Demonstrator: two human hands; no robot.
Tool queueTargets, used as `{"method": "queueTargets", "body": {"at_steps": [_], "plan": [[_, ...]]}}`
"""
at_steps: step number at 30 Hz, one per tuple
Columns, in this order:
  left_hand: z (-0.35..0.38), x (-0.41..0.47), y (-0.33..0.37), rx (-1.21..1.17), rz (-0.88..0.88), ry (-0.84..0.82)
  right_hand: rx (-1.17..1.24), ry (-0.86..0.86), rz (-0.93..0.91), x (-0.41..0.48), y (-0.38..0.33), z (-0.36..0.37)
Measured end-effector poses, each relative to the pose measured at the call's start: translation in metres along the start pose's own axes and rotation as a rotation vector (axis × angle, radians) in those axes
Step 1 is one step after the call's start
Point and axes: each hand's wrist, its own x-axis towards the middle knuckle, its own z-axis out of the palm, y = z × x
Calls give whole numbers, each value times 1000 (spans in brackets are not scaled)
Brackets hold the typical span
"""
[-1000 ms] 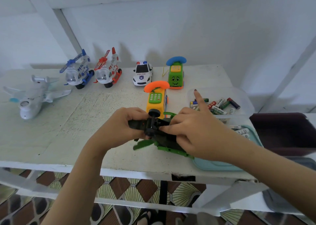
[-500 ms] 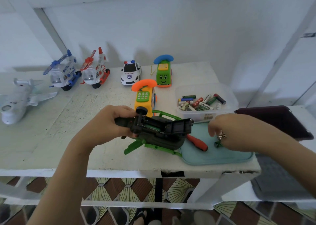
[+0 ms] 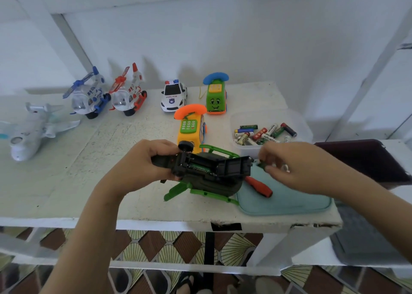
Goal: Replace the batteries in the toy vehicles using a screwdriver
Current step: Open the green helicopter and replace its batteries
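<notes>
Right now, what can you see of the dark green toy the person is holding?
The dark olive-green plastic toy vehicle is turned belly-up over the white table. Its black underside shows an open battery bay with a green cell inside; the black hatch lid stands flipped up at its right end, and a small black wheel sticks up. Bright green bars jut beneath, seemingly touching the table. The left hand grips its left end.
</notes>
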Motion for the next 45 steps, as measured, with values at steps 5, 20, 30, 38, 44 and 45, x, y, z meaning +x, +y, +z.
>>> {"method": "queueTargets", "body": {"at_steps": [5, 20, 30, 38, 44, 45], "plan": [[3, -3, 0, 1, 2, 21, 254, 175, -23, 17, -17, -19], [3, -6, -7, -35, 4, 49, 594, 66, -105, 52, -68, -20], [0, -6, -7, -26, -5, 42, 525, 152, -150, 57, -85, -2], [0, -4, -5, -33, -20, 38, 358, 126, -186, 55, -90, 2], [0, -5, -7, -19, -6, 46, 163, 129, -230, 50, -96, -4], [0, -5, -7, -15, -3, 48, 108, 114, -252, 48, -96, -5]]}}
